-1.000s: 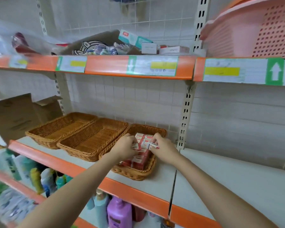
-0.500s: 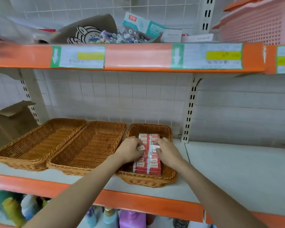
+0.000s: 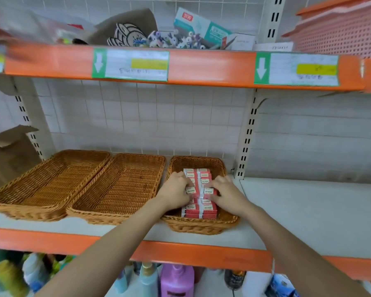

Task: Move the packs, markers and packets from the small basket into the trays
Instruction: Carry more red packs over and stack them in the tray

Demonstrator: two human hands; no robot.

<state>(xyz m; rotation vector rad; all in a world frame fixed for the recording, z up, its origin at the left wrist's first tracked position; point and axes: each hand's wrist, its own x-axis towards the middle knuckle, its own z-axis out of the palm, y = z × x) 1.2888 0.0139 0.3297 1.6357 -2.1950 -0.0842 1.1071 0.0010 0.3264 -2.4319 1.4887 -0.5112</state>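
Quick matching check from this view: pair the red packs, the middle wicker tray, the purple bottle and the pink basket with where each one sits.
Things:
1. red packs
2. middle wicker tray
3. purple bottle
4. pink basket

Places:
a. top shelf, right
b. shelf below the trays
c. in the right wicker tray, under both hands
d. between two other trays, nothing in it

Pairs: 1-c, 2-d, 3-b, 4-a

Two bare forearms reach up from the bottom edge, uncovered from the edge of view to the wrists. No sleeve shows on either. The left hand [image 3: 175,192] and right hand [image 3: 227,195] carry no gloves.
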